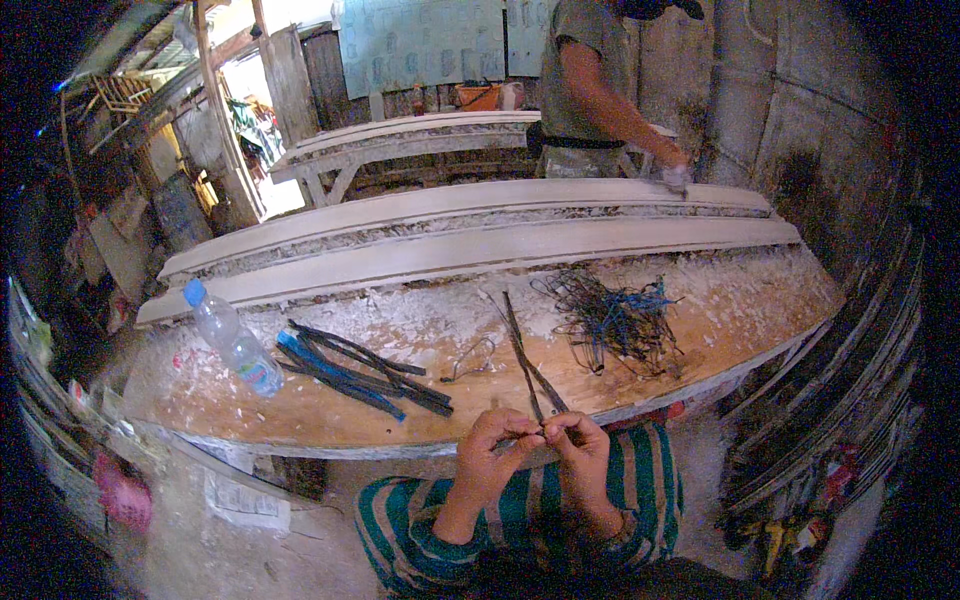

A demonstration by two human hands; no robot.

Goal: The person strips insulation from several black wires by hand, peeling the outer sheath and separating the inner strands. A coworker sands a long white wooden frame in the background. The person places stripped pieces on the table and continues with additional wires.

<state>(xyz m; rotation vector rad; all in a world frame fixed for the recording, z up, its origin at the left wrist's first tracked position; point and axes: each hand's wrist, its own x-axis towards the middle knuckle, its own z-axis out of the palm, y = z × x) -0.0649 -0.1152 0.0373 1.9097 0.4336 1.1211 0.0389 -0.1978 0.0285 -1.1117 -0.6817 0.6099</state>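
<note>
Both my hands meet at the front edge of the workbench, fingertips close together. My left hand (492, 458) is closed in a pinch, and my right hand (583, 462) pinches just beside it. Between them they hold the near ends of thin dark strips (528, 368), which stretch away over the bench top and cross or lie close together. Their material is hard to tell. To the left lies a bundle of black and blue strips (355, 370). A tangled heap of thin black and blue strands (615, 315) sits to the right. One small thin loop (470, 362) rests between.
A clear plastic bottle with a blue cap (232, 340) lies on the wooden bench (330, 425) at left. Long pale boards (460, 245) run along its far side, among whitish shavings. Beyond them another person (590, 90) reaches a hand onto a board. An orange container (478, 97) stands behind.
</note>
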